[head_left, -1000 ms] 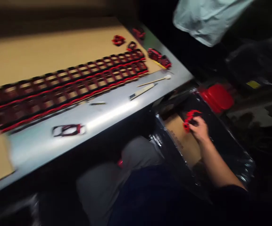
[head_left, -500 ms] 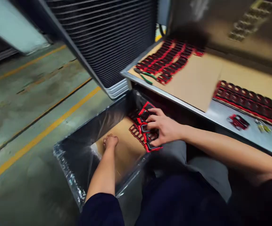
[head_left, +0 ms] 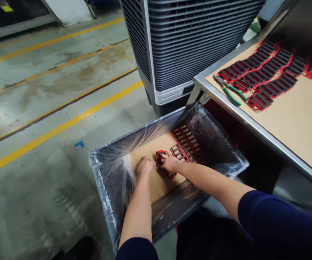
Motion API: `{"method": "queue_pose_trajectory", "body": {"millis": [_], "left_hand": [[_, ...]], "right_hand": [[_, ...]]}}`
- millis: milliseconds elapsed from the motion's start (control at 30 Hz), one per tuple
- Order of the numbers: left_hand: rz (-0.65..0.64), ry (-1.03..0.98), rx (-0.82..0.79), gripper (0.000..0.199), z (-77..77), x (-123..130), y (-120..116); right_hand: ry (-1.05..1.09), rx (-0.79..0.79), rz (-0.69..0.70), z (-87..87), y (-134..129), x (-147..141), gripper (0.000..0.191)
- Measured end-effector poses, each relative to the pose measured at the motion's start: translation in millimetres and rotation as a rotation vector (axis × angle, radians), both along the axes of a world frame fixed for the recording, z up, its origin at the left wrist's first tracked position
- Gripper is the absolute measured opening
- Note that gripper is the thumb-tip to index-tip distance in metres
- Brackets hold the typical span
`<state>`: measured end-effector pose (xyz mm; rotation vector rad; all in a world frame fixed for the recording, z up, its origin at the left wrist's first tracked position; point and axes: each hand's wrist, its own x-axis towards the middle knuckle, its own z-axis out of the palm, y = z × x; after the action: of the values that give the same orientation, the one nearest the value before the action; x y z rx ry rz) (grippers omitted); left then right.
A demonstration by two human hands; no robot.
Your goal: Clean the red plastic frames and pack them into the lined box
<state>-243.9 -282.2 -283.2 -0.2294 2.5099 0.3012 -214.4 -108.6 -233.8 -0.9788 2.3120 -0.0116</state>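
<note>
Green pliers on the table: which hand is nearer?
Right. The right hand is in the bin, below the green pliers; the left hand sits farther left.

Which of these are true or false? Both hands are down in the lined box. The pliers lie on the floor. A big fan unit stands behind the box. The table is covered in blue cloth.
1. Both hands are in the lined box: true; the left hand rests on the cardboard, the right hand is on red-and-black parts.
2. The pliers lie on the floor: false; they lie on the table.
3. A fan unit stands behind the box: true.
4. Blue cloth covers the table: false; brown cardboard does.
</note>
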Motion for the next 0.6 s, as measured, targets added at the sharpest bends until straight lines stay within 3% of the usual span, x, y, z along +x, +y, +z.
{"method": "queue_pose_trajectory", "body": {"millis": [133,300,467,600], "left_hand": [[0.008,-0.058,0.000,0.036,3.5,1,0],[-0.048,0.012,0.046,0.045,15.7,1,2],[-0.277,0.162,0.154,0.062,29.3,7,15],[-0.516,0.171,0.220,0.075,32.6,4,23]], "right_hand": [[-0.012,-0.019,0.012,-15.6,-2,10,0.048],[-0.030,-0.083,0.011,-7.1,4,5,0.039],[-0.013,-0.177,-0.061,24.7,10,-14,0.022],[0.021,-0.263,-0.149,71.9,31,-17,0.025]]}}
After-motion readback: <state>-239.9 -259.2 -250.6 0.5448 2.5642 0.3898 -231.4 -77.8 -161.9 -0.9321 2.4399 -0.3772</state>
